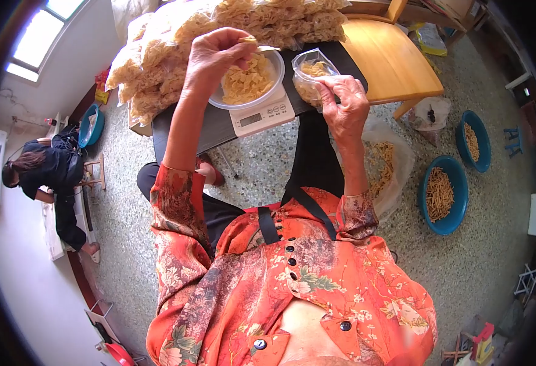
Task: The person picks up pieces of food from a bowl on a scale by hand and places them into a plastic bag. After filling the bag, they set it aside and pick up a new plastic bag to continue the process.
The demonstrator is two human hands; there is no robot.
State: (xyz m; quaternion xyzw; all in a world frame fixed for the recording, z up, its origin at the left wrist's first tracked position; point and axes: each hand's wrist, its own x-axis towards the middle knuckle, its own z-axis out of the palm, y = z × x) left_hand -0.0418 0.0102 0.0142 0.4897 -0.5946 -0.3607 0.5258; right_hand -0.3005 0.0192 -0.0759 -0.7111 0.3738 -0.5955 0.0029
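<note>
Above the left rim of a clear round bowl (275, 91), my left hand (220, 55) pinches a small yellowish flake. Thin yellow pieces (249, 79) lie in the bowl, which rests on a white kitchen scale (263, 118) with a display too small to read surely. To the right, my right hand (343, 100) has its thumb and fingers closed on the edge of an open clear plastic bag (306, 91). Some of the same yellow pieces are inside that bag.
Filled bags (170, 49) are piled at the back of the dark table (219, 132). A wooden chair (390, 58) stands at the right. On the floor are a large open bag (385, 171) and blue basins (443, 227). Another person (57, 165) sits far left.
</note>
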